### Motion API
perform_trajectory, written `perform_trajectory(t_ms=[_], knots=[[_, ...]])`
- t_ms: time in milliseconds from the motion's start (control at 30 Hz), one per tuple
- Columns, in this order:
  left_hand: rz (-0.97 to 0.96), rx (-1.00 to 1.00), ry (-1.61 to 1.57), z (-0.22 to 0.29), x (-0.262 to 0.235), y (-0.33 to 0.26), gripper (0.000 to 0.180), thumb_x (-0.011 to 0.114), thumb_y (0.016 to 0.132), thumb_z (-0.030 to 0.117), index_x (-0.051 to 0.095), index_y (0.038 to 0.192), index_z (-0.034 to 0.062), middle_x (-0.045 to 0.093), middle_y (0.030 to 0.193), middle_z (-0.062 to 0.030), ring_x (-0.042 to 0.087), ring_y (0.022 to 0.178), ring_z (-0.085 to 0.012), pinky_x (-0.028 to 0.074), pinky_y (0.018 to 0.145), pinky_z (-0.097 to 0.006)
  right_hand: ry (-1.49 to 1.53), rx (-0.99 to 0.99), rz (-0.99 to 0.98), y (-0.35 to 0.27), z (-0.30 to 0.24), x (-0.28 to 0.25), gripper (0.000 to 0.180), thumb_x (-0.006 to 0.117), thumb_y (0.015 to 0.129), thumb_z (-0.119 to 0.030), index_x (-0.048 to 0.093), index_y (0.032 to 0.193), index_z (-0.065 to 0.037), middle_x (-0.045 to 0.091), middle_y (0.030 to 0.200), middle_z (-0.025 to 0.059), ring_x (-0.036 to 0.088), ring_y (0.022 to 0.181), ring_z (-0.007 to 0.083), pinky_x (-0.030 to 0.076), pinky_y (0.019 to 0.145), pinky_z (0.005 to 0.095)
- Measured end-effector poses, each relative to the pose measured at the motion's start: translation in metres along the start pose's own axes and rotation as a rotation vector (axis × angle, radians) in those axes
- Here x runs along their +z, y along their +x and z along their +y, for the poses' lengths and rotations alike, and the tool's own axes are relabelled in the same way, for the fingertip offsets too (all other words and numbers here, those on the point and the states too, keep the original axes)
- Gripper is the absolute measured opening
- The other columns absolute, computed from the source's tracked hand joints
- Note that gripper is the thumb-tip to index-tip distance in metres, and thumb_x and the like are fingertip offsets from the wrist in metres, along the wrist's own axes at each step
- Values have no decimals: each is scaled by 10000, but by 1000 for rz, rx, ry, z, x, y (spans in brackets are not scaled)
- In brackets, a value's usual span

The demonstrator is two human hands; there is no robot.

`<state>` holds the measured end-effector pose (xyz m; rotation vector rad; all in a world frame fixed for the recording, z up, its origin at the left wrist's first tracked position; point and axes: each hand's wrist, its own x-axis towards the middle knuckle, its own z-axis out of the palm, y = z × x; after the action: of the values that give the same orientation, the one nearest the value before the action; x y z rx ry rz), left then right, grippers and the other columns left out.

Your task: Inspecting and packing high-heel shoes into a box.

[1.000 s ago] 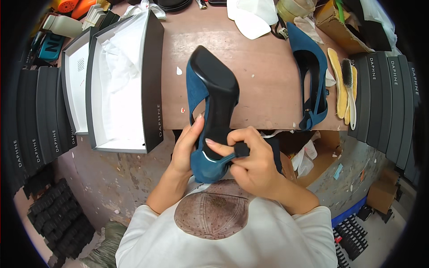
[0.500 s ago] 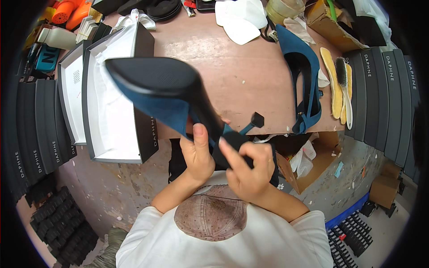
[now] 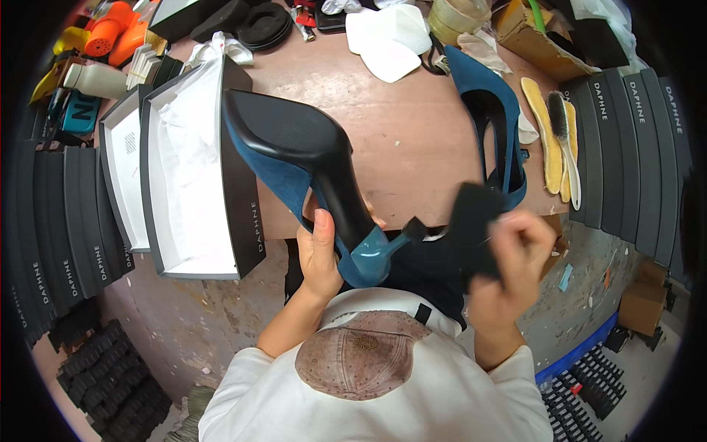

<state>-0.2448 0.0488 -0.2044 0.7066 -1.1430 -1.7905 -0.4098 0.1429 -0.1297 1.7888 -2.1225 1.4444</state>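
In my left hand [image 3: 319, 258] is a blue-teal high-heeled shoe [image 3: 283, 136], turned so its black sole faces up. The toe points to the far left, and the slim heel with its black tip sticks out to the right, near my body. My thumb presses along the shoe's side, while the other fingers are mostly hidden behind it. Off to the right of the heel, my right hand [image 3: 514, 258] grips a flat black pad [image 3: 475, 228], both smeared by motion. The matching shoe [image 3: 479, 77] lies on the table beyond that hand.
An open grey shoe box [image 3: 247, 177] lined with white paper stands at the left of the table [image 3: 398, 155]. At the right lie a brush [image 3: 565, 140] and yellow pads [image 3: 543, 136]. Stacked grey boxes [image 3: 615, 147] line both sides. White sheets [image 3: 390, 44] rest at the back.
My right hand has moved right with the black pad, away from the shoe, uncovering its heel end. The held shoe has shifted slightly right and now shows sharper.
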Motion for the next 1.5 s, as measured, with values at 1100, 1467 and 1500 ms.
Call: perform_trajectory(t_ms=[1100, 1467, 1500], knots=[[-398, -686, -681, 6, -71, -37, 666, 502, 871, 485, 385, 1203, -81, 536, 826, -241, 620, 654, -294, 544, 595, -367, -177, -188, -231, 102, 85, 78, 379, 616, 682, -61, 658, 1055, -110, 593, 1039, 65, 566, 904, 268, 478, 790, 364], [-234, -381, -31, 49, -53, -6, 1049, 736, 573, 310, 215, 1406, -56, 455, 1191, -205, 547, 1035, -293, 452, 884, -365, -315, -325, -280, 208, 32, 240, 758, 629, 738, -540, 396, 1367, -185, 457, 1298, 125, 446, 1168, 322, 319, 930, 580], [-297, -333, 109, 53, -57, -2, 1047, 733, 596, 252, 168, 1426, -46, 431, 1215, -187, 520, 1042, -274, 438, 873, -354, -351, -360, -397, 204, 29, 231, 714, 620, 768, -503, 401, 1364, -177, 455, 1307, 134, 438, 1192, 320, 330, 940, 542]])
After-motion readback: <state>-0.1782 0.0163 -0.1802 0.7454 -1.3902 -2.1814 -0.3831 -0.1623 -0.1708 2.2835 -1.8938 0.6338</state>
